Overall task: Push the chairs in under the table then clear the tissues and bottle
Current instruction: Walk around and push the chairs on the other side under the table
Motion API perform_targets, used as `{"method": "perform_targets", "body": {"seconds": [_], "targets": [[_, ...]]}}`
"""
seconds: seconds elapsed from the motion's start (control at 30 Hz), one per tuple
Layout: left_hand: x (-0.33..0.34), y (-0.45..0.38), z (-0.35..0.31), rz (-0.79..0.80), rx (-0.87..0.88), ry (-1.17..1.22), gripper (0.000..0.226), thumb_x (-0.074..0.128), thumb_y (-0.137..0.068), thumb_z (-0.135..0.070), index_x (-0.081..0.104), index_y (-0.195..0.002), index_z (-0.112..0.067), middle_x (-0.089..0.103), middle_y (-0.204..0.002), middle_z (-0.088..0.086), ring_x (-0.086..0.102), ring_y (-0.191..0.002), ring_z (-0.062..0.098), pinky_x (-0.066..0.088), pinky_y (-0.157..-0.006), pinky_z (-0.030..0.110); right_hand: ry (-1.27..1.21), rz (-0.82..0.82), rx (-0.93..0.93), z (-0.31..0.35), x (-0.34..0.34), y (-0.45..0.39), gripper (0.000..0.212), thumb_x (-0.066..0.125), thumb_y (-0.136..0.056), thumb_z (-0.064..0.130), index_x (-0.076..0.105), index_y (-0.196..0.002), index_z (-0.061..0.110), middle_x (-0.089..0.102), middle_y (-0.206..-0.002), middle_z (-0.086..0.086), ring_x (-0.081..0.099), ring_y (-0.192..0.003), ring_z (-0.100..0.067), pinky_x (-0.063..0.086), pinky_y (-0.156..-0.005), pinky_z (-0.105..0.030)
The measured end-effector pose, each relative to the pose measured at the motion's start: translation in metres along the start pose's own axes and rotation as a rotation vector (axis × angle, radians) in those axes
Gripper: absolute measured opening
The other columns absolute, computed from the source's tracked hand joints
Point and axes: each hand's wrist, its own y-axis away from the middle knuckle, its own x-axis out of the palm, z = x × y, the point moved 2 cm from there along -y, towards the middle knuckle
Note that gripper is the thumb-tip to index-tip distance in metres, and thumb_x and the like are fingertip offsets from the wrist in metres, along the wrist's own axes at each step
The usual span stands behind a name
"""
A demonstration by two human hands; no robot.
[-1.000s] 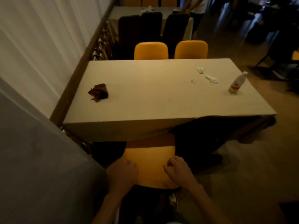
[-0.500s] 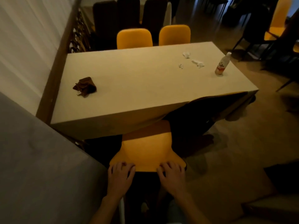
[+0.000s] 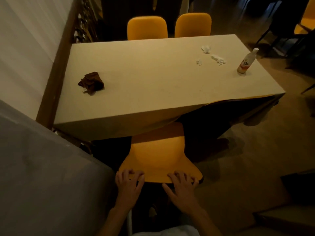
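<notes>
A long cloth-covered table [image 3: 153, 77] is seen with a yellow chair [image 3: 160, 157] drawn partly out at its near side. The chair's back is gripped by the left hand [image 3: 128, 186] and right hand [image 3: 181, 189], fingers curled over its top edge. Three crumpled tissues [image 3: 218, 59] lie near the upright bottle [image 3: 246, 61] at the table's far right.

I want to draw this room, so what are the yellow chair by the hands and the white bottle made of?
The yellow curved-back chair under both hands looks like smooth moulded plastic: one seamless shell with a soft sheen, though a hard painted shell is possible. The white bottle with the orange label looks like plastic too, opaque and slightly glossy with a printed wrap; glass can't be ruled out.
</notes>
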Motion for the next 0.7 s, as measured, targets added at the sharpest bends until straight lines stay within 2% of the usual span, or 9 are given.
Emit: {"method": "perform_targets", "body": {"seconds": [0.13, 0.27, 0.33, 0.4, 0.53, 0.6, 0.7], "targets": [[0.001, -0.005, -0.001, 0.005, 0.003, 0.024, 0.052, 0.016, -0.095, -0.066, 0.061, -0.106, -0.042, 0.038, -0.106, -0.005, 0.034, -0.107, 0.017, 0.030, -0.104, 0.058, 0.011, 0.044, -0.013, -0.002, -0.005, -0.006, 0.064, 0.008, -0.089, 0.080, 0.041, -0.130, 0.045, 0.039, -0.138, 0.010, 0.026, -0.127, -0.013, 0.005, -0.104, -0.045], [0.007, -0.014, -0.013, 0.046, -0.022, 0.019, 0.051, 0.014, -0.094, -0.068, 0.058, -0.108, -0.045, 0.039, -0.109, -0.004, 0.035, -0.112, 0.018, 0.026, -0.107, 0.056, 0.022, 0.040, 0.015, -0.014, -0.015, -0.021, 0.056, 0.018, -0.091, 0.080, 0.045, -0.127, 0.046, 0.043, -0.135, 0.011, 0.034, -0.127, -0.016, 0.009, -0.102, -0.047], [0.011, -0.022, -0.020, 0.049, -0.043, 0.017, 0.050, 0.015, -0.095, -0.067, 0.058, -0.108, -0.045, 0.041, -0.111, -0.003, 0.037, -0.113, 0.020, 0.026, -0.108, 0.057, 0.053, 0.092, 0.018, -0.021, -0.023, -0.033, 0.059, 0.017, -0.089, 0.082, 0.042, -0.129, 0.046, 0.039, -0.138, 0.012, 0.031, -0.130, -0.014, 0.009, -0.104, -0.047], [0.015, -0.033, -0.026, 0.053, -0.059, 0.003, 0.052, 0.015, -0.095, -0.067, 0.059, -0.107, -0.043, 0.044, -0.112, -0.001, 0.040, -0.112, 0.022, 0.027, -0.108, 0.059, 0.054, 0.077, 0.004, -0.027, -0.032, -0.045, 0.062, 0.015, -0.088, 0.083, 0.042, -0.129, 0.046, 0.040, -0.137, 0.012, 0.032, -0.129, -0.014, 0.010, -0.103, -0.047], [0.018, -0.056, -0.038, 0.087, -0.103, 0.010, 0.065, 0.007, -0.091, -0.073, 0.059, -0.111, -0.041, 0.043, -0.116, 0.001, 0.038, -0.118, 0.023, 0.013, -0.115, 0.055, 0.050, 0.064, -0.025, -0.039, -0.046, -0.070, 0.069, 0.010, -0.084, 0.085, 0.044, -0.129, 0.046, 0.043, -0.132, 0.011, 0.034, -0.125, -0.013, 0.013, -0.102, -0.044], [0.020, -0.068, -0.045, 0.075, -0.120, 0.014, 0.069, 0.005, -0.089, -0.074, 0.061, -0.110, -0.039, 0.045, -0.115, 0.003, 0.038, -0.117, 0.025, 0.016, -0.114, 0.057, 0.054, 0.055, -0.050, -0.044, -0.055, -0.083, 0.071, 0.007, -0.083, 0.085, 0.044, -0.129, 0.046, 0.042, -0.132, 0.011, 0.033, -0.126, -0.012, 0.012, -0.103, -0.045], [0.024, -0.086, -0.058, 0.051, -0.144, 0.021, 0.064, 0.010, -0.091, -0.072, 0.063, -0.106, -0.038, 0.045, -0.113, 0.003, 0.037, -0.113, 0.023, 0.025, -0.109, 0.060, 0.068, 0.059, -0.078, -0.052, -0.070, -0.102, 0.075, 0.003, -0.082, 0.085, 0.044, -0.129, 0.045, 0.042, -0.132, 0.012, 0.032, -0.127, -0.012, 0.012, -0.104, -0.045]]}}
